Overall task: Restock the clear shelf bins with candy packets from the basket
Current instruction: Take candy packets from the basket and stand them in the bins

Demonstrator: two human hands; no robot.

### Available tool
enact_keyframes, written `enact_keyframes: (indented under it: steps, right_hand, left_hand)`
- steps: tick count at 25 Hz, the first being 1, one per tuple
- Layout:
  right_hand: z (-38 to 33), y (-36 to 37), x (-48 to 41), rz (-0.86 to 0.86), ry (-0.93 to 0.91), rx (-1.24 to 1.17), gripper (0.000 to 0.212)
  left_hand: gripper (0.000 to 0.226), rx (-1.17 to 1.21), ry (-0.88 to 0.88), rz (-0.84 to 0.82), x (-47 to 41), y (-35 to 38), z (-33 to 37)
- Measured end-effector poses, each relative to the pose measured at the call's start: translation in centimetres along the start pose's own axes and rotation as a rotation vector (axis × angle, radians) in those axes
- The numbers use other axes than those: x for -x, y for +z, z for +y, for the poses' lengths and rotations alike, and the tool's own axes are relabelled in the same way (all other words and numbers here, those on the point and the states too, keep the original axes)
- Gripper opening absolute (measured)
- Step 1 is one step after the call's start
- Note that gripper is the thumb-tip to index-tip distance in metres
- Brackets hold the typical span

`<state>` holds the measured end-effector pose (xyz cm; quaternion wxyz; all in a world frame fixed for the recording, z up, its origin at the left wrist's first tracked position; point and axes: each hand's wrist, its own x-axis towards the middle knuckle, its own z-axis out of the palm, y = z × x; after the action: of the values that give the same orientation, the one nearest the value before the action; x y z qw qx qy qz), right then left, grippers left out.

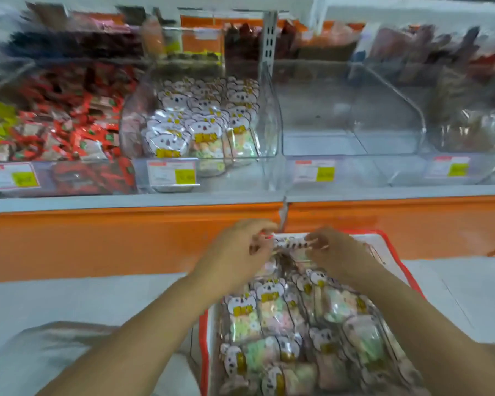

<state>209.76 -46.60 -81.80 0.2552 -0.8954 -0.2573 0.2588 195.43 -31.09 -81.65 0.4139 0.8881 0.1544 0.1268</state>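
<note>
A red-rimmed basket sits low at centre right, full of clear candy packets with white koala-shaped header cards. Over its far end, my left hand and my right hand each pinch one end of a bunch of candy packets held between them. On the shelf above, a clear bin holds rows of the same koala packets. To its right stands a clear bin with nothing visible inside.
A bin of red-wrapped sweets is at the left and a bin of brownish packets at the right. Price labels hang along the bin fronts. An orange shelf front runs below. More packed bins fill the upper shelf.
</note>
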Motion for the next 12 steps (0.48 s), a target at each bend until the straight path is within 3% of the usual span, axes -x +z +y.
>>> enact_keyframes:
  steps: [3, 6, 9, 12]
  right_hand:
    - [5.2, 0.8, -0.2, -0.125, 0.021, 0.302, 0.028]
    - [7.8, 1.1, -0.6, -0.155, -0.003, 0.444, 0.041]
    - [9.1, 0.5, -0.9, -0.038, 0.014, 0.432, 0.037]
    - [10.1, 0.0, -0.2, -0.1, 0.022, 0.629, 0.038]
  left_hand:
    - [0.038, -0.025, -0.217, -0.262, 0.7, 5.0, -1.9]
    - [0.038, 0.064, -0.349, -0.361, 0.8, 9.3, -2.9]
    - [0.036, 0.15, -0.448, -0.443, 0.8, 13.4, -2.9]
    - [0.041, 0.17, -0.525, -0.438, 0.6, 16.7, -2.6]
